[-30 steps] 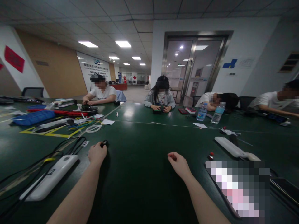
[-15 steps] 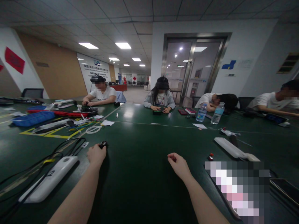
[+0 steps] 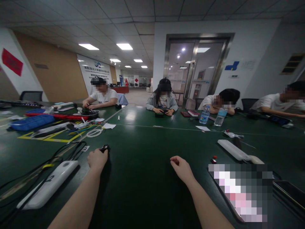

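Note:
My left hand [image 3: 97,160] is closed on a small black object [image 3: 104,148], which sticks out past the thumb and fingers over the dark green table [image 3: 140,178]. What kind of object it is I cannot make out; the fingers cover part of it. To the right, my right hand [image 3: 181,167] rests low over the table with its fingers curled in and the thumb close to them. No held thing shows there. A white power strip [image 3: 49,184] marked 2 lies left of my left forearm. A small red-topped piece [image 3: 214,159] sits beyond my right hand.
Black cables [image 3: 60,156] run along the left. Beyond are a blue tray [image 3: 33,122] and a coiled white cable [image 3: 94,132]. On the right lie a blurred-out screen [image 3: 240,190], a phone [image 3: 289,192] and a white power strip [image 3: 232,150]. Two water bottles [image 3: 220,117] stand farther off; several people sit opposite.
The whole view has shifted very slightly. Both hands keep nearly the same place and grip. A person's head at the far right side of the table has moved a little.

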The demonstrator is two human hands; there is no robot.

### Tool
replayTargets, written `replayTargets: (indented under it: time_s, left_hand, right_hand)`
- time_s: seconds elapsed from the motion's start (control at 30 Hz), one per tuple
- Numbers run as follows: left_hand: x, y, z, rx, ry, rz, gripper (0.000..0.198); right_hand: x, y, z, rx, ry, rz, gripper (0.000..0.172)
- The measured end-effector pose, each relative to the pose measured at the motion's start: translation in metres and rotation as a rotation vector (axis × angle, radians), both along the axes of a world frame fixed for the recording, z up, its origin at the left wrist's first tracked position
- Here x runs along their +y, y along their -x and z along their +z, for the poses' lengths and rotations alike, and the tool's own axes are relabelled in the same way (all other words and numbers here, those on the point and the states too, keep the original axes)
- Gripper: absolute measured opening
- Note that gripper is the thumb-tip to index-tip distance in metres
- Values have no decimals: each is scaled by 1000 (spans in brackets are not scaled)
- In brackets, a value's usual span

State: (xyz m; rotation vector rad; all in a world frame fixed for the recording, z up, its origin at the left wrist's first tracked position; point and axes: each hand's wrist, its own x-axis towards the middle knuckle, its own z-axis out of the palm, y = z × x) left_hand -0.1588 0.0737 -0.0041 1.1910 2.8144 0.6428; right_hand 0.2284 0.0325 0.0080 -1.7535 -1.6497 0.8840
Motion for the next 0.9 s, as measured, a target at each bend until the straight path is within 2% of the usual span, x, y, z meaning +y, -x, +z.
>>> replayTargets:
  time_s: [0.03, 0.1, 0.23, 0.3, 0.33, 0.43, 0.5, 0.63, 0.9]
  left_hand:
    - [0, -6, 1, 20, 10, -61, 54]
    - [-1, -27, 2, 51, 13, -287, 50]
    - [-19, -91, 6, -67, -41, -917, 40]
    - [-32, -121, 10, -185, -25, -1237, 38]
    - [-39, -132, 11, -233, -3, -1326, 39]
    - [-52, -150, 17, -295, 13, -1419, 36]
    - [-55, -151, 21, -319, 17, -1428, 35]
    - [-55, -148, 24, -352, 20, -1444, 35]
    - [-51, -148, 17, -351, -14, -1474, 34]
  right_hand:
    - [0, 0, 0, 4, -1, -1, 21]
    - [1, 0, -1, 13, -7, 0, 20]
    - [-2, 4, 0, 61, -27, 52, 23]
    - [-7, 9, 3, 80, -38, 146, 25]
    - [-10, 12, 6, 77, -42, 214, 27]
    - [-19, 20, 15, 38, -46, 448, 32]
    - [-24, 25, 21, -13, -46, 519, 32]
    - [-28, 32, 25, -111, -61, 503, 21]
    - [-28, 42, 17, -126, -148, 488, 15]
